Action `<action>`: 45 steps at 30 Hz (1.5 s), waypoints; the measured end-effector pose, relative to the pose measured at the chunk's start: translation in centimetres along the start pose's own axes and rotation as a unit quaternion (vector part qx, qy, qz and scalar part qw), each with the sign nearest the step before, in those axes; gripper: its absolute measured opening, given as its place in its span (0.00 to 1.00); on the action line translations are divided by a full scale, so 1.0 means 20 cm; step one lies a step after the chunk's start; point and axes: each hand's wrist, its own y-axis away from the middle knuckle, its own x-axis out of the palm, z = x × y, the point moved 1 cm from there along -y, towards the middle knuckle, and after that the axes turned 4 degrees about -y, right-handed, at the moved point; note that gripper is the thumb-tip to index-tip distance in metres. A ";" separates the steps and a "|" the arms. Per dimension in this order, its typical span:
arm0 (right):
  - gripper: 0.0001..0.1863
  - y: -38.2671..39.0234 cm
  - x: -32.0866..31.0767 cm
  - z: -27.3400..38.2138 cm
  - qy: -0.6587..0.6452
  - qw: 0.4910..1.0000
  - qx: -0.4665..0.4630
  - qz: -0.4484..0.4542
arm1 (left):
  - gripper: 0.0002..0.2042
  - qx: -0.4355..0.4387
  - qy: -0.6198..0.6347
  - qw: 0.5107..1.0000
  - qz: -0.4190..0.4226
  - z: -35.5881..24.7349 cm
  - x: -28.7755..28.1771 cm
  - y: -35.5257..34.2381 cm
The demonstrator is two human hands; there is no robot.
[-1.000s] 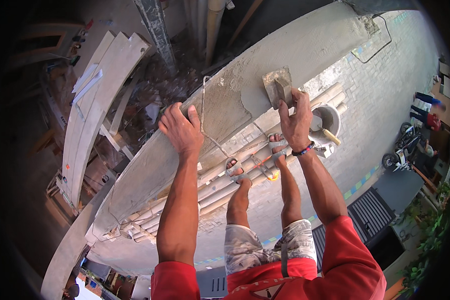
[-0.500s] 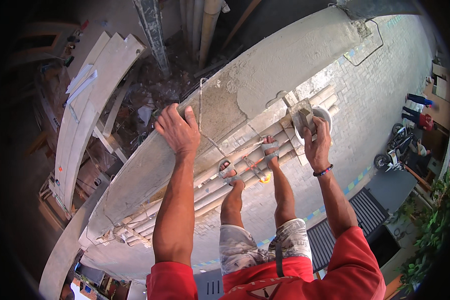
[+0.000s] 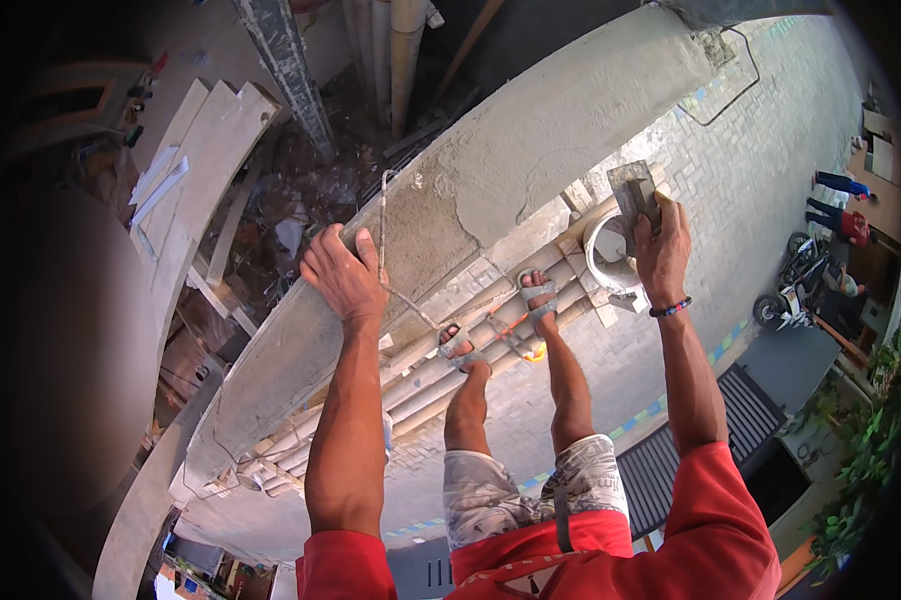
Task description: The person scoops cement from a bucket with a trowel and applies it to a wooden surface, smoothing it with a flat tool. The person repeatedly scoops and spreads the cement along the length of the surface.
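Fingers [image 3: 675,222] of the right hand [image 3: 663,258], closed round a trowel [image 3: 628,185], have swung it off the ledge [image 3: 426,230]'s plaster [image 3: 561,140] to near the bucket [image 3: 616,270], leaving that coat untouched, while the left hand [image 3: 351,280] grips the far edge.

Soft daylight is spread evenly over the pale paving [image 3: 716,215] at centre right, and its whitest patches are nearly washed out beside the plastered wall [image 3: 571,110]. The upper left of the frame is left in deep shade, where detail among the rubble [image 3: 289,235] is partly lost. The left side is veiled by a dark, out-of-focus blur. Straight edges are bowed toward the rim, and the corners are swallowed by black.
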 end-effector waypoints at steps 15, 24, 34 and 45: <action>0.18 -0.41 0.11 0.04 0.024 0.990 -0.123 -0.065 | 0.18 0.007 0.023 1.000 -0.013 -0.01 0.02 0.00; 0.18 -0.40 -0.19 -0.29 -0.002 0.996 0.024 -0.083 | 0.20 0.015 0.011 1.000 -0.008 0.01 0.01 0.00; 0.18 -0.50 0.18 0.04 -0.058 0.994 0.022 -0.095 | 0.18 -0.004 0.002 1.000 0.020 -0.02 0.00 -0.01; 0.23 0.42 0.23 0.32 -0.068 0.968 -0.126 0.206 | 0.22 -0.008 0.009 1.000 0.002 0.01 0.03 -0.01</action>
